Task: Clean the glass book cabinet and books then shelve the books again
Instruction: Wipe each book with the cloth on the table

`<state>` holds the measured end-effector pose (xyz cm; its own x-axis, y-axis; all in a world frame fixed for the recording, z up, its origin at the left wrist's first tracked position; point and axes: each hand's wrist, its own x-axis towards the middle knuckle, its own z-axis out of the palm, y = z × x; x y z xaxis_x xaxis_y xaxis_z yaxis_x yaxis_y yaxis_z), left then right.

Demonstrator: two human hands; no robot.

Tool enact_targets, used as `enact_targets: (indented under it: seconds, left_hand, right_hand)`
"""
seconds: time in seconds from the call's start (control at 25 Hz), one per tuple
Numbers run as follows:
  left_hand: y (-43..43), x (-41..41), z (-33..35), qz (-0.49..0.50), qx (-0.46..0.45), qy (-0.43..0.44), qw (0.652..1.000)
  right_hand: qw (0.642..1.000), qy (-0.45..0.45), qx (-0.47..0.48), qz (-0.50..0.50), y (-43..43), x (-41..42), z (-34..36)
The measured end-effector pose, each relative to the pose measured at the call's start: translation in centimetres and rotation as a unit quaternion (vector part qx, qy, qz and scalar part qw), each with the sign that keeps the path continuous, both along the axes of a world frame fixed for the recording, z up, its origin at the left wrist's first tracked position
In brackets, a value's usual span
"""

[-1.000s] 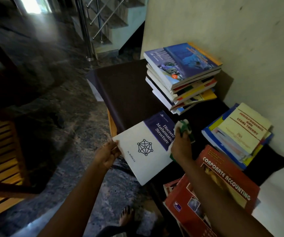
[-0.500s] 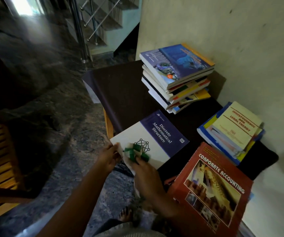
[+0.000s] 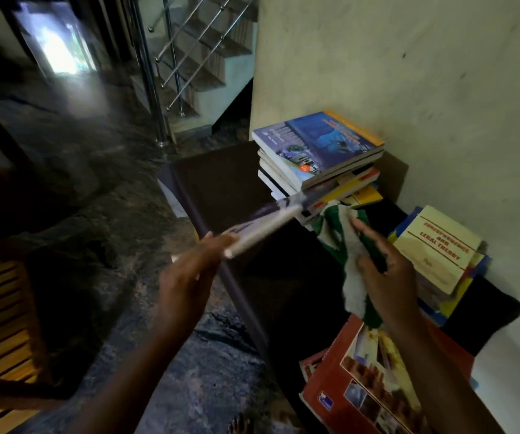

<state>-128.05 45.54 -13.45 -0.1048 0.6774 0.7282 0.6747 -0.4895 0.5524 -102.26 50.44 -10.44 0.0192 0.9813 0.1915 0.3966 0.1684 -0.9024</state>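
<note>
1. A dark table stands against a pale wall. Stairs rise behind it, and the floor is dark stone.
2. The left hand holds a thin book over the table. Its fingers are curled tight on the near end of the book.
3. The right hand is just beside the far end of that book. It holds a green and white cloth, which looks pinched between thumb and fingers and hangs down.
4. I think this book is being wiped, or has just had its wipe. So the job is somewhere in the book-cleaning part.
5. More books wait on the table: a tall pile by the wall, a cream book on top of a small pile, and a red book close to the person.
6. I cannot tell which of those books are clean and which are dusty.
7. No book is back on a shelf, so all the shelving is left to do.
8. The glass cabinet is not in the picture, so I cannot say if it is clean.
9. The thin book is edge-on and blurry, so its cover cannot be read. The red book is cut off at the bottom. The right thumb is hard to see. Only the toes of a foot show.
</note>
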Motion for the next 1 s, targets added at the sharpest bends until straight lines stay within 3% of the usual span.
enact_targets:
  seconds: [0.12, 0.2, 0.36, 0.48, 0.56, 0.6, 0.64, 0.68, 0.76, 0.8, 0.84, 0.92, 1.0]
  left_hand:
    - [0.3, -0.6, -4.8, -0.171, -0.034, 0.141, 0.975]
    - [-0.2, -0.8, -8.5, -0.204, -0.094, 0.204, 0.953]
    - [-1.8, -1.0, -14.7, -0.162, -0.131, 0.313, 0.927]
    - [-2.0, -1.6, -15.9, -0.092, -0.183, 0.328, 0.922]
    - [-2.1, -2.1, -15.3, -0.069, -0.241, 0.224, 0.942]
    - [-2.1, -2.4, -15.0, -0.038, -0.287, 0.111, 0.951]
    - [-1.8, -2.5, -14.2, 0.008, -0.351, -0.04, 0.936]
    - [-1.3, -2.6, -13.5, 0.045, -0.421, -0.211, 0.881]
    - [-0.1, -2.6, -12.5, 0.036, -0.497, -0.468, 0.73]
    - [0.4, -2.4, -12.0, 0.01, -0.505, -0.535, 0.677]
    - [0.8, -2.4, -11.7, -0.01, -0.511, -0.557, 0.655]
    - [1.1, -2.2, -11.6, -0.024, -0.5, -0.576, 0.646]
    - [0.9, -2.3, -12.4, -0.023, -0.489, -0.596, 0.637]
  right_hand:
    - [1.0, -0.005, -0.007, -0.002, 0.0, 0.3, -0.7]
    - [1.0, -0.021, -0.007, 0.009, -0.3, -0.2, -1.6]
    - [0.998, -0.026, -0.029, 0.047, 0.4, -2.2, -4.0]
    - [0.992, -0.065, -0.035, 0.1, 2.8, -4.1, -6.2]
    - [0.987, -0.11, -0.018, 0.12, 5.1, -5.4, -7.3]
    - [0.983, -0.137, -0.008, 0.124, 6.5, -6.2, -7.8]
    - [0.978, -0.165, -0.001, 0.129, 8.0, -7.0, -8.2]
    - [0.972, -0.192, 0.001, 0.133, 9.5, -7.7, -8.7]
    - [0.959, -0.243, -0.018, 0.142, 12.3, -8.8, -10.3]
    - [0.949, -0.277, -0.037, 0.144, 13.3, -9.1, -11.2]
    - [0.935, -0.32, -0.056, 0.14, 14.1, -9.3, -12.1]
    - [0.908, -0.396, -0.073, 0.117, 14.4, -9.7, -13.4]
    - [0.9, -0.416, -0.063, 0.113, 13.2, -11.1, -14.2]
